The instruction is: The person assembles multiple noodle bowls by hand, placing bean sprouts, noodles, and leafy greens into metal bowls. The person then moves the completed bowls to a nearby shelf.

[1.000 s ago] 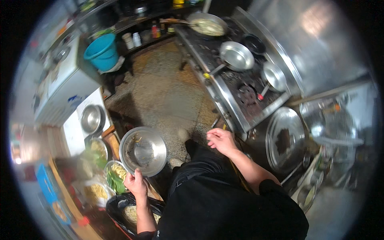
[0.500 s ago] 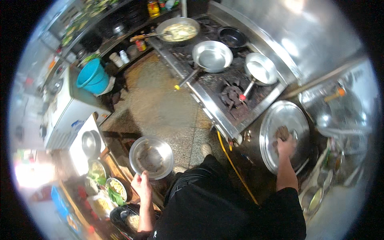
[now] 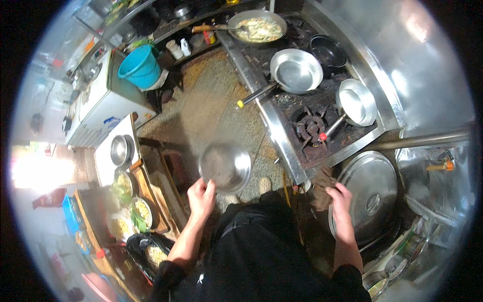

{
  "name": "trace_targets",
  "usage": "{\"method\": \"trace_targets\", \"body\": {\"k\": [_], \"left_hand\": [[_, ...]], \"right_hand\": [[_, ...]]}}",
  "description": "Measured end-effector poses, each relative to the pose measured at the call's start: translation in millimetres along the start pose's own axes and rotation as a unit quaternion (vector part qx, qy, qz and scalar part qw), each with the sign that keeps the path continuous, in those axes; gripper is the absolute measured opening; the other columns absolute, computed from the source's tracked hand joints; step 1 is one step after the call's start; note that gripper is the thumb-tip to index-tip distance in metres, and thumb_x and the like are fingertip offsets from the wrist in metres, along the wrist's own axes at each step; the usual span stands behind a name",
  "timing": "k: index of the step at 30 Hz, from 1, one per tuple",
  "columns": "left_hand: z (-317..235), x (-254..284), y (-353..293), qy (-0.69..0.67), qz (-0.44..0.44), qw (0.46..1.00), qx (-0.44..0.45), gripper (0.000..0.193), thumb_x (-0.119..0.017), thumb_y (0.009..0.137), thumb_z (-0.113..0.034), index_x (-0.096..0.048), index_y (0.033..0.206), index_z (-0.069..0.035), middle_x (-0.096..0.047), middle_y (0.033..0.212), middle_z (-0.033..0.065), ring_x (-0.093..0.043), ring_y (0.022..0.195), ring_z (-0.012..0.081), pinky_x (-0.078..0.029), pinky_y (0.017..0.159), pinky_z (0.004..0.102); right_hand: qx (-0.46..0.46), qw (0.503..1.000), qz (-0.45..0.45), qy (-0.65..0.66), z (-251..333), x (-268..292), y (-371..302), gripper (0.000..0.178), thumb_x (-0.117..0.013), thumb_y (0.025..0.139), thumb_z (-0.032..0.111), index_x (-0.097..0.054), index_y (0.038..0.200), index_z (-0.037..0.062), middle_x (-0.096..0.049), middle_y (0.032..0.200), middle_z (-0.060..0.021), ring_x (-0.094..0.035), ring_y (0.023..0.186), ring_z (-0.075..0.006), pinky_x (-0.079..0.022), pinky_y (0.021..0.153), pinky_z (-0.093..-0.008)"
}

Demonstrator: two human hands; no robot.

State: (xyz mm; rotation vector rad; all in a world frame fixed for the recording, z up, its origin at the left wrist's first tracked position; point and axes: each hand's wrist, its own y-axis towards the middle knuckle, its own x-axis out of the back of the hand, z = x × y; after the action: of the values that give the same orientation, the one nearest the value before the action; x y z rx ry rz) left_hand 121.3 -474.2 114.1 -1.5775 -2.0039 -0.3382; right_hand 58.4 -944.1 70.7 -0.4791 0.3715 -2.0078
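My left hand (image 3: 201, 195) grips the near rim of a round steel bowl (image 3: 226, 166), held in the air over the floor in front of me. My right hand (image 3: 340, 197) is closed on a dark brown rag (image 3: 321, 185), just off the left edge of a large round steel lid (image 3: 370, 194) beside the stove. The bowl is blurred and what is inside it cannot be made out.
The gas stove (image 3: 312, 126) carries two empty steel pans (image 3: 296, 70) (image 3: 356, 100), a black pan (image 3: 327, 50) and a wok of pale food (image 3: 256, 27). To my left is a counter with bowls of chopped vegetables (image 3: 136, 211), a steel bowl (image 3: 119, 150) and a blue bucket (image 3: 140, 68).
My right hand went from near my body to the big steel lid, then came back toward its left edge holding the rag. The bowl in my left hand moved right, toward the stove.
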Motion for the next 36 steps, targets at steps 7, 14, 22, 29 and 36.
{"method": "trace_targets", "body": {"k": [7, 14, 22, 29, 36], "left_hand": [[-35, -18, 0, -0.096, 0.098, 0.991, -0.008, 0.027, -0.070, 0.095, -0.013, -0.062, 0.072, 0.001, -0.059, 0.062, -0.0023, -0.048, 0.060, 0.0040, -0.042, 0.053, 0.0272], [-26, 22, -12, -0.157, 0.105, 0.982, 0.019, 0.016, -0.068, 0.088, -0.005, -0.066, 0.073, 0.001, -0.061, 0.065, -0.0040, -0.051, 0.063, 0.0045, -0.043, 0.054, 0.0271], [-21, 34, -9, -0.078, -0.020, 0.993, -0.087, 0.017, -0.065, 0.088, -0.007, -0.063, 0.074, 0.003, -0.057, 0.061, 0.0006, -0.048, 0.059, 0.0051, -0.042, 0.053, 0.0286], [-45, 31, -9, -0.047, 0.036, 0.994, -0.097, 0.019, -0.068, 0.085, -0.010, -0.061, 0.072, 0.002, -0.055, 0.057, 0.0080, -0.049, 0.054, 0.0102, -0.043, 0.051, 0.0319], [-77, 20, 0, -0.010, 0.028, 0.980, -0.197, 0.022, -0.070, 0.084, -0.010, -0.059, 0.067, 0.000, -0.057, 0.058, 0.0147, -0.053, 0.050, 0.0177, -0.047, 0.050, 0.0377]], "right_hand": [[0.313, 0.911, 0.244, -0.107, 80, -221, -72, 0.034, -0.079, 0.091, 0.020, -0.073, 0.113, -0.0050, -0.072, 0.100, -0.0104, -0.070, 0.083, -0.0210, -0.057, 0.073, -0.0340], [0.612, 0.689, 0.236, -0.307, 94, -286, -77, 0.039, -0.075, 0.085, 0.010, -0.070, 0.123, 0.0062, -0.059, 0.132, -0.0116, -0.056, 0.122, -0.0315, -0.047, 0.103, -0.0459], [0.521, 0.642, 0.265, -0.496, 126, -287, -68, 0.033, -0.072, 0.083, 0.015, -0.069, 0.113, 0.0019, -0.063, 0.117, -0.0135, -0.060, 0.109, -0.0323, -0.052, 0.092, -0.0459], [0.654, 0.593, 0.143, -0.447, 136, -267, -58, 0.041, -0.072, 0.080, 0.013, -0.065, 0.120, 0.0051, -0.059, 0.128, -0.0118, -0.055, 0.118, -0.0297, -0.046, 0.095, -0.0443], [0.486, 0.743, 0.278, -0.367, 124, -222, -53, 0.033, -0.069, 0.079, 0.008, -0.072, 0.111, 0.0013, -0.069, 0.115, -0.0155, -0.067, 0.106, -0.0334, -0.056, 0.095, -0.0432]]}}
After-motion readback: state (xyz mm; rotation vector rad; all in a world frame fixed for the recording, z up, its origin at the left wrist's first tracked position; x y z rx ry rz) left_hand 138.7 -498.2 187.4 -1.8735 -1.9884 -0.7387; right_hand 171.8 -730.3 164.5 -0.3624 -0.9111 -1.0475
